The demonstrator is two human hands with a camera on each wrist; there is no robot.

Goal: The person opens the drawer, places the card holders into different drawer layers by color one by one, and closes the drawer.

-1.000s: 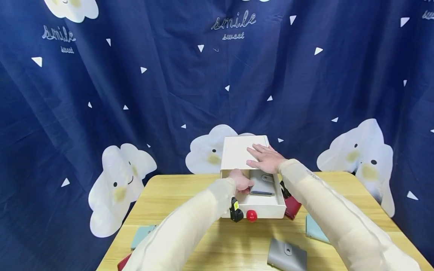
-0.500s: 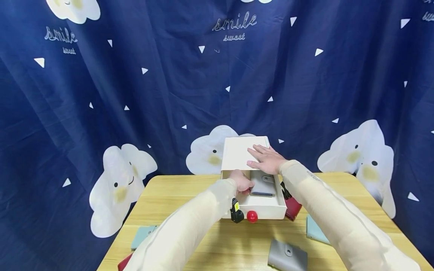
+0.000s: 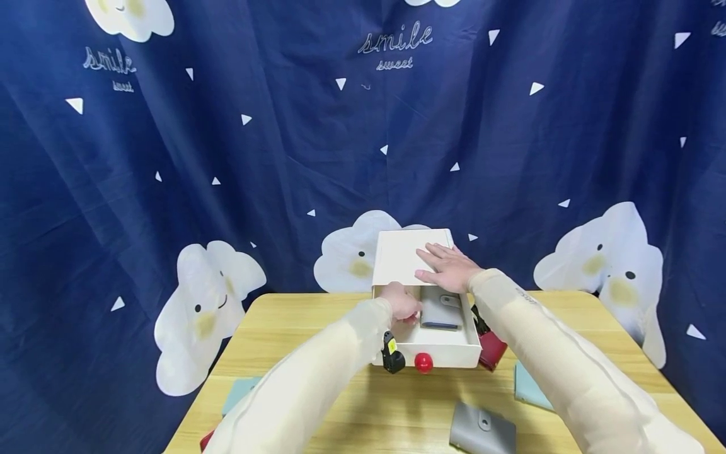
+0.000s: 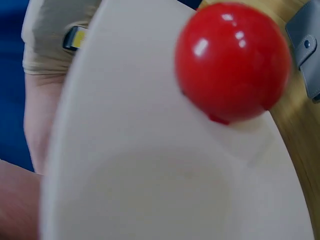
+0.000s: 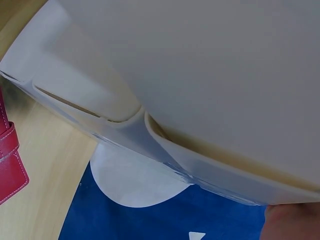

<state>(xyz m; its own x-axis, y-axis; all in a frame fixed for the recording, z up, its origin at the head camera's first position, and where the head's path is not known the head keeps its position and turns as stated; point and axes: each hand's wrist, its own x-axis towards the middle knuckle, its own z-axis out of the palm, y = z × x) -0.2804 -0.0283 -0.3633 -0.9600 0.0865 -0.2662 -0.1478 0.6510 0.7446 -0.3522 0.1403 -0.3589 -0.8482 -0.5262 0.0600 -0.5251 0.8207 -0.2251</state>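
Note:
In the head view my left hand (image 3: pixel 399 302) reaches down into the pulled-out drawer (image 3: pixel 448 356) of a white box (image 3: pixel 397 258). Beside its fingertips, a grey snap-strap wallet (image 3: pixel 441 308) lies in the drawer, its left edge close to the fingers. Nothing shows in this hand, though its lower fingers are partly hidden. My right hand (image 3: pixel 448 268) rests with spread fingers on the box's top; part of it shows at the lower right of the right wrist view. A round red knob (image 4: pixel 232 62) on the drawer's white front fills much of the left wrist view.
A second grey wallet (image 3: pixel 483 429) lies on the wooden table in front of the box. Right of the box are a red wallet (image 3: pixel 492 350) and a light-blue one (image 3: pixel 532 386). Another light-blue wallet (image 3: pixel 241 392) and a red item (image 3: pixel 206 439) lie at left, partly behind the sleeve.
My left hand has drawn slightly left, away from the grey wallet in the drawer, whose left edge shows more. The right hand stays on the box top. The head view has shifted a little.

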